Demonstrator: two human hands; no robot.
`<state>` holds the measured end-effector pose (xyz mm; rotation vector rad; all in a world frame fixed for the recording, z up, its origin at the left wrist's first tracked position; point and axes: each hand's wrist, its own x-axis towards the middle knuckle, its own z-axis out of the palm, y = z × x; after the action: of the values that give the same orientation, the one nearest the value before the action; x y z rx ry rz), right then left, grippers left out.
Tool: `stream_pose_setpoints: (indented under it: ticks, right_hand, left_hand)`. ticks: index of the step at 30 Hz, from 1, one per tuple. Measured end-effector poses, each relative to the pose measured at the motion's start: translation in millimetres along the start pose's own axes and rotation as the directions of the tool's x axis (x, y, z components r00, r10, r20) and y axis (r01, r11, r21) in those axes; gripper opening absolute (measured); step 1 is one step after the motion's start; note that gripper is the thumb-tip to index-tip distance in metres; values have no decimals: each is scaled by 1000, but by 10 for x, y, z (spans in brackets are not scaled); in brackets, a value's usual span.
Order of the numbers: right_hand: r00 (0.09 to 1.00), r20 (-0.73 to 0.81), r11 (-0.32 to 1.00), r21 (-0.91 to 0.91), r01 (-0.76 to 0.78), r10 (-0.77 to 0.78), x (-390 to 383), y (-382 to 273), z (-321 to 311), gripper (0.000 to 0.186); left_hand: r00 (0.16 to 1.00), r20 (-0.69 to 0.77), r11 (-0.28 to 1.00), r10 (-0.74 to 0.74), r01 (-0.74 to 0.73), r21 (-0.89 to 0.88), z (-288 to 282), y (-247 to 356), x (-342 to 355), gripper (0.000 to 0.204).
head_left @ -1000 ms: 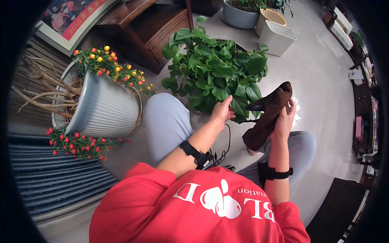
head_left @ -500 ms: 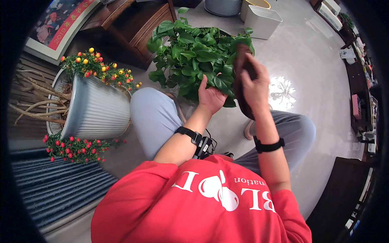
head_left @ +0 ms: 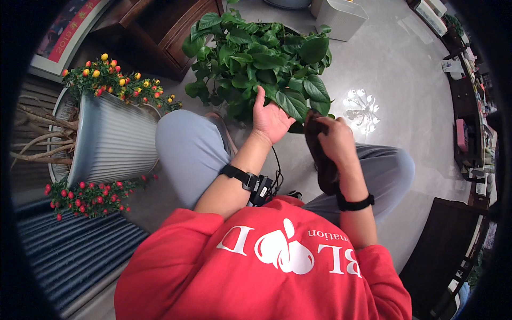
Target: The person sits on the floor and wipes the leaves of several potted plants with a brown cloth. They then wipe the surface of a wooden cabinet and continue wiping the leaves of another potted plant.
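Observation:
My left hand is palm up beneath a broad glossy leaf at the front of a leafy green plant, fingers stretched out and partly hidden under it, thumb raised. Just right of it, my right hand grips a dark brown cloth, which hangs down in front of my right knee. The cloth's top is against or very near the lowest leaves; contact is hard to tell.
A ribbed pot with berry plants and a blue ridged surface are at left. Behind are a wooden cabinet and a white bin. Dark furniture lines the right, beyond grey floor.
My right hand has swung the cloth leftward to the leaves, raised it, then lowered it. My left hand has turned palm up under the leaf. The whole view has shifted somewhat.

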<state>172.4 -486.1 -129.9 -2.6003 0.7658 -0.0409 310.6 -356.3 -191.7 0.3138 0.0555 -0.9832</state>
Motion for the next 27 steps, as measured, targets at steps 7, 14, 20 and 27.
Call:
stream_pose_setpoints:
  ticks: [7, 14, 20, 27]
  right_hand:
    - [878, -441, 940, 178, 290, -187, 155, -335, -257, 39]
    - [963, -179, 978, 25, 208, -200, 253, -426, 398, 43]
    - [997, 51, 994, 99, 48, -53, 63, 222, 157, 39]
    - [976, -192, 943, 330, -34, 103, 10, 401, -309, 37]
  left_hand:
    - [999, 34, 998, -24, 22, 51, 65, 31, -50, 94]
    - [998, 54, 999, -29, 27, 37, 91, 59, -77, 95]
    - [1000, -4, 997, -18, 19, 75, 54, 81, -76, 94]
    - [870, -336, 786, 360, -89, 612, -317, -8, -78, 73]
